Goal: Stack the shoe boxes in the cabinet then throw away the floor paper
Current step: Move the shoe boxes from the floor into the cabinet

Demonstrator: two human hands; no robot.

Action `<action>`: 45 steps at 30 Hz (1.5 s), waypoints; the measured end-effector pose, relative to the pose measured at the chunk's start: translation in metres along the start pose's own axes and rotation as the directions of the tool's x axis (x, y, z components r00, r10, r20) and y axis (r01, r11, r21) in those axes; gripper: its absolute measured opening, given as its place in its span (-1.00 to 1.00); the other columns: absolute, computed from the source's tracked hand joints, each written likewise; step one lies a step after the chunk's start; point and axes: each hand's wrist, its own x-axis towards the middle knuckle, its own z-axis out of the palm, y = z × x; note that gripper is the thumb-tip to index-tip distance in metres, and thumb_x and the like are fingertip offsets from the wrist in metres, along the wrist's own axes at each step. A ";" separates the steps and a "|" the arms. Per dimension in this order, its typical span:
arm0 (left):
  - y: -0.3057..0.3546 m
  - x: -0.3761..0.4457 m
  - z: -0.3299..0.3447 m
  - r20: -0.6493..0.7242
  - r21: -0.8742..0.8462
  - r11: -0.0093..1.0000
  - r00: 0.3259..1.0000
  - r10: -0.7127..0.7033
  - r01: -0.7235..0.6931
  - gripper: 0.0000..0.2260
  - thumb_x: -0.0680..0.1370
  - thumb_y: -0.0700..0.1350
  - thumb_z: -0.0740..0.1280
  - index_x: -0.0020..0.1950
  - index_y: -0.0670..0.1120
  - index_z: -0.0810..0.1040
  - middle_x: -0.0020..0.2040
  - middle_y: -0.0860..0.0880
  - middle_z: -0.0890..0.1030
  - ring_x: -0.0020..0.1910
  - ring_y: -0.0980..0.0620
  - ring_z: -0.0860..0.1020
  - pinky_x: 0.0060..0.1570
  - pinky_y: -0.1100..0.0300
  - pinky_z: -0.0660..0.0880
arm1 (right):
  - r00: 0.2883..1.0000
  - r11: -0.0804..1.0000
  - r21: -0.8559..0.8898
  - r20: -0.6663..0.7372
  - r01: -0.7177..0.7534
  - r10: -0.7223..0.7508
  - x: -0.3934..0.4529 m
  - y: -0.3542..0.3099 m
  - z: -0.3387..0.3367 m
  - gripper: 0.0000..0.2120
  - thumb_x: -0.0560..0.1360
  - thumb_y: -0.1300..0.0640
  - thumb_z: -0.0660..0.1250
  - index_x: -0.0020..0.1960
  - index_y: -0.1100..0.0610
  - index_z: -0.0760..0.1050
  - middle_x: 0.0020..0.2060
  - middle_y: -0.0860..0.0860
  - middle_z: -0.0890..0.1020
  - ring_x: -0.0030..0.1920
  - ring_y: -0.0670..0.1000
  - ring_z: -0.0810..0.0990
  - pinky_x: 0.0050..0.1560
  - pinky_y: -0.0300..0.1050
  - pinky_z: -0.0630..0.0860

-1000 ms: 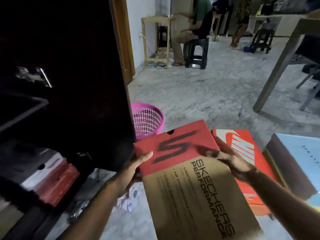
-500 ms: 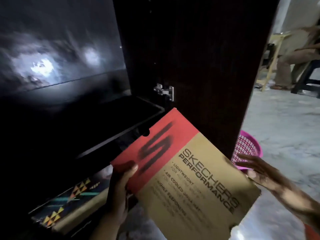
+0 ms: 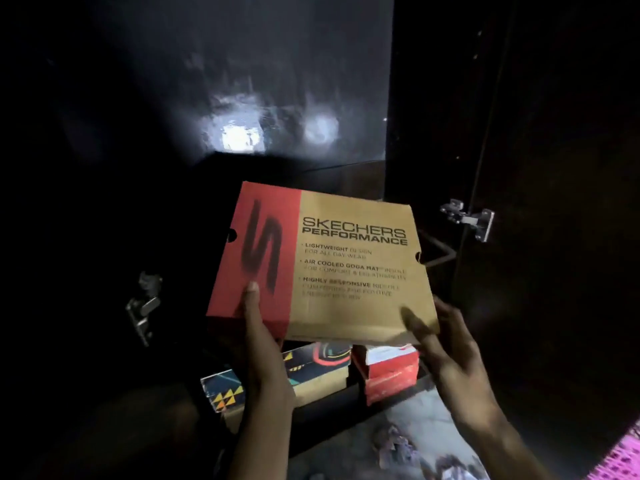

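Observation:
A red and tan Skechers shoe box [image 3: 346, 268] is held level in front of the open dark cabinet [image 3: 294, 98]. My left hand [image 3: 258, 337] grips its near left edge, thumb on the red lid. My right hand [image 3: 446, 344] holds the near right corner, thumb on the tan lid. Below the box, inside the cabinet's lower part, lie a patterned dark box [image 3: 311, 375] and a red and white box [image 3: 391, 372]. Crumpled paper [image 3: 398, 445] lies on the marble floor in front.
The cabinet door [image 3: 554, 202] stands open at the right with a metal hinge [image 3: 467, 218]; another hinge [image 3: 143, 306] is at the left. A pink basket's rim [image 3: 620, 459] shows at the bottom right corner.
The view swung left to face the cabinet. The box turned square to the opening and moved toward it. My right hand came back onto its near right corner.

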 end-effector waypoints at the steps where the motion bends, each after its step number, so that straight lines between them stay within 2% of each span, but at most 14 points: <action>1: 0.006 0.006 -0.001 -0.032 0.039 0.999 0.999 0.029 -0.027 -0.18 0.33 0.40 0.47 0.53 0.18 0.37 0.35 0.07 0.55 0.25 0.01 0.58 0.17 0.04 0.54 | 1.000 1.000 -0.024 0.009 -0.001 0.001 0.013 0.002 0.007 -0.65 0.53 -0.12 0.45 0.31 -0.21 0.56 0.15 -0.17 0.74 0.22 -0.08 0.69 0.31 0.10 0.57; 3: 0.012 0.016 -0.006 -0.085 0.207 0.974 0.990 0.109 -0.090 -0.24 0.43 0.41 0.34 0.54 0.08 0.37 0.37 0.01 0.46 0.30 -0.02 0.49 0.21 0.09 0.41 | 1.000 1.000 -0.001 0.016 -0.004 0.004 0.043 0.001 0.028 -0.70 0.56 -0.13 0.40 0.28 -0.16 0.58 0.13 -0.18 0.75 0.18 -0.16 0.70 0.21 -0.07 0.60; 5: 0.013 0.025 -0.017 -0.125 0.439 0.894 0.980 0.158 -0.088 -0.10 0.33 0.56 0.16 0.54 0.08 0.36 0.48 -0.10 0.36 0.48 -0.15 0.33 0.42 -0.03 0.30 | 1.000 1.000 0.012 -0.002 -0.019 0.019 0.070 0.004 0.045 -0.77 0.58 -0.08 0.41 0.22 -0.08 0.59 0.02 -0.08 0.76 0.03 -0.09 0.73 -0.10 -0.23 0.60; 8: 0.009 0.040 -0.027 -0.139 0.550 0.834 0.979 0.152 -0.052 -0.10 0.36 0.52 0.10 0.58 0.03 0.27 0.56 -0.16 0.28 0.57 -0.22 0.18 0.52 -0.14 0.15 | 0.998 0.997 -0.035 0.008 -0.069 0.069 0.104 0.005 0.071 -0.75 0.58 -0.07 0.42 0.17 0.04 0.53 -0.08 0.06 0.69 -0.16 0.05 0.67 -0.45 -0.24 0.48; 12: 0.001 0.058 -0.032 -0.133 0.469 0.859 0.945 0.300 -0.207 -0.09 0.30 0.42 0.24 0.52 -0.08 0.35 0.45 -0.13 0.47 0.46 -0.19 0.38 0.43 -0.07 0.34 | 0.996 0.991 -0.106 0.025 -0.083 0.086 0.139 0.006 0.104 -0.57 0.57 -0.17 0.39 0.25 0.12 0.51 0.01 0.09 0.64 -0.07 0.09 0.63 -0.21 -0.08 0.52; 16: -0.003 0.074 -0.039 -0.088 0.485 0.850 0.955 0.282 -0.206 -0.05 0.32 0.34 0.30 0.63 -0.07 0.21 0.60 -0.13 0.31 0.57 -0.17 0.28 0.52 -0.12 0.30 | 0.990 0.978 -0.178 0.069 -0.108 0.122 0.157 0.010 0.125 -0.45 0.58 -0.26 0.33 0.39 0.09 0.45 0.20 0.16 0.55 0.12 0.17 0.57 0.17 0.18 0.58; 21: -0.004 0.075 -0.040 -0.060 0.495 0.842 0.958 0.281 -0.216 0.00 0.32 0.32 0.30 0.68 -0.03 0.10 0.64 -0.14 0.19 0.54 -0.20 0.35 0.49 -0.14 0.36 | 0.987 0.978 -0.177 0.096 -0.109 0.127 0.162 0.007 0.138 -0.40 0.58 -0.25 0.32 0.44 0.13 0.43 0.23 0.16 0.56 0.16 0.18 0.58 0.17 0.16 0.56; 26: -0.010 0.044 -0.033 -0.128 0.377 0.847 0.885 0.448 -0.374 -0.25 0.35 0.15 0.34 0.53 -0.06 0.39 0.44 -0.15 0.38 0.44 -0.13 0.42 0.46 -0.13 0.39 | 0.987 0.983 -0.162 0.117 -0.088 0.107 0.139 0.008 0.118 -0.29 0.43 -0.41 0.33 0.39 0.05 0.49 0.14 0.02 0.67 0.15 0.07 0.65 0.21 0.13 0.61; 29: -0.021 0.023 -0.019 -0.016 0.330 0.855 0.904 0.428 -0.399 -0.43 0.39 0.08 0.34 0.39 -0.06 0.49 0.32 -0.05 0.47 0.29 -0.05 0.52 0.32 -0.05 0.50 | 0.996 0.990 -0.124 0.037 -0.071 0.076 0.117 0.013 0.091 -0.54 0.52 -0.23 0.43 0.29 0.02 0.56 -0.01 -0.07 0.69 0.07 -0.02 0.67 0.07 -0.08 0.58; 33: -0.042 -0.018 0.011 0.217 0.256 0.899 0.927 0.306 -0.356 -0.63 0.44 -0.09 0.34 0.25 -0.05 0.54 0.21 -0.09 0.59 0.14 0.04 0.58 0.10 0.32 0.48 | 0.998 0.983 -0.181 -0.054 -0.033 0.024 0.079 0.025 0.039 -0.74 0.36 -0.28 0.43 0.01 -0.25 0.62 -0.06 -0.05 0.76 0.08 0.03 0.73 0.22 0.18 0.63; 36: -0.060 -0.056 0.033 0.361 0.246 0.914 0.906 0.222 -0.322 -0.73 0.43 -0.12 0.34 0.12 -0.06 0.57 0.11 -0.13 0.64 -0.01 0.17 0.59 -0.06 0.47 0.44 | 0.996 0.976 -0.210 -0.071 -0.062 0.048 0.040 0.027 -0.006 -0.90 0.56 0.04 0.43 0.06 -0.12 0.63 -0.06 -0.10 0.77 0.04 -0.07 0.73 0.17 0.08 0.66; 39: -0.083 -0.107 0.052 0.506 0.244 0.923 0.851 0.140 -0.296 -0.76 0.44 -0.14 0.36 0.10 -0.11 0.60 0.02 -0.10 0.66 -0.04 0.07 0.63 -0.12 0.45 0.46 | 0.987 0.966 -0.247 -0.151 -0.081 0.045 0.002 0.029 -0.059 -0.85 0.58 0.14 0.41 0.13 0.00 0.66 -0.06 -0.12 0.77 0.00 -0.18 0.72 0.02 -0.14 0.64; 41: -0.099 -0.145 0.062 0.595 0.255 0.937 0.803 0.043 -0.239 -0.82 0.50 -0.25 0.38 0.10 -0.11 0.61 -0.02 -0.09 0.67 -0.09 0.16 0.64 -0.16 0.46 0.47 | 0.978 0.960 -0.262 -0.203 -0.098 0.044 -0.022 0.029 -0.098 -0.88 0.57 0.20 0.42 0.08 0.07 0.67 -0.08 -0.08 0.76 -0.06 -0.24 0.69 -0.06 -0.33 0.56; 45: -0.146 -0.227 0.071 0.774 0.301 0.930 0.624 -0.110 -0.209 -0.80 0.43 -0.13 0.34 0.02 0.06 0.59 -0.06 -0.10 0.68 -0.09 0.01 0.64 -0.07 0.37 0.51 | 0.943 0.928 -0.353 -0.333 -0.122 -0.003 -0.078 0.024 -0.181 -0.82 0.48 0.06 0.41 0.05 0.06 0.68 -0.11 -0.13 0.74 -0.11 -0.25 0.67 -0.05 -0.33 0.54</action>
